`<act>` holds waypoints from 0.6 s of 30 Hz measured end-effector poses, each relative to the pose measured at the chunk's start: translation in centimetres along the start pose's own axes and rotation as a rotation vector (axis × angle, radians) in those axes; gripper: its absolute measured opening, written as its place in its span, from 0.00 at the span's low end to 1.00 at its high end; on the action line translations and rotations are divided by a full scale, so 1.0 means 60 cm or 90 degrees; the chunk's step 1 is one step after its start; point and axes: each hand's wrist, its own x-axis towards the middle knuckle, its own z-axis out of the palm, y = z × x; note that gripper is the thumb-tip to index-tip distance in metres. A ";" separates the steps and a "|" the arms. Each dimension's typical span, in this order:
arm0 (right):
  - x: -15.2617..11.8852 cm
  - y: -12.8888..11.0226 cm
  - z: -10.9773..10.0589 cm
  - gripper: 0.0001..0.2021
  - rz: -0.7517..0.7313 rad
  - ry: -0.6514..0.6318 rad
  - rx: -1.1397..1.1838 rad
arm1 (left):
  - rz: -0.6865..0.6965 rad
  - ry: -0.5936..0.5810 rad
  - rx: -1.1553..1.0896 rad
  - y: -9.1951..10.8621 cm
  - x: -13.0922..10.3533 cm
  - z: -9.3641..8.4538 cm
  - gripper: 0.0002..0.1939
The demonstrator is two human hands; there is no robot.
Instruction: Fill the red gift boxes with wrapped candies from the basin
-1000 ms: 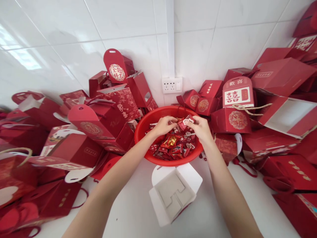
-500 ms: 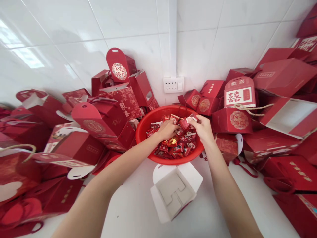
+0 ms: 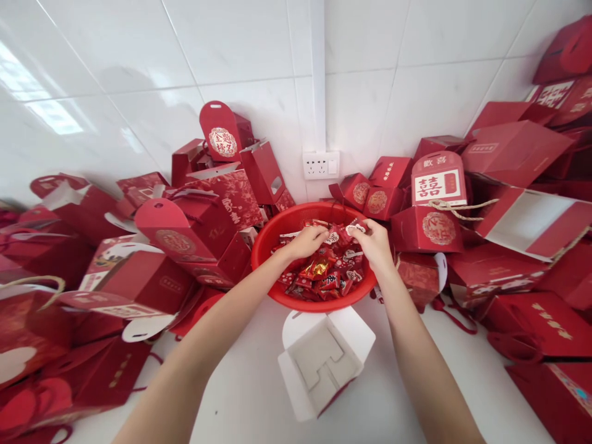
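Both hands are over a red plastic basket (image 3: 263,259) filled with wrapped candies (image 3: 319,269), mostly red, one gold. My left hand (image 3: 309,240) is closed, its fingertips pinching a red candy packet with a white label (image 3: 333,237). Beside it my right hand (image 3: 374,243) is closed on another red candy packet with a white label (image 3: 356,229), held near the basket's right rim. In front of the basket stands an open box (image 3: 319,361), white inside, with its flaps folded out and nothing in it.
Red gift boxes (image 3: 176,231) are piled along the left, and more red boxes (image 3: 430,228) crowd the right. A white tiled wall with a socket plate (image 3: 321,165) rises behind. The white tabletop (image 3: 245,382) shows around the open box.
My left hand has come up out of the candies and now pinches a packet. The right hand keeps its packet, close to where it was. The view has tilted slightly.
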 end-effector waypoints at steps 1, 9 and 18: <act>0.000 0.000 0.001 0.14 -0.004 -0.009 -0.007 | 0.005 0.010 -0.035 0.000 -0.001 -0.003 0.18; -0.005 -0.016 0.002 0.16 -0.012 -0.150 -0.005 | 0.043 -0.023 -0.236 0.014 -0.004 -0.005 0.19; -0.006 -0.016 0.001 0.18 -0.001 -0.162 -0.006 | 0.074 -0.009 -0.223 0.021 -0.009 -0.004 0.31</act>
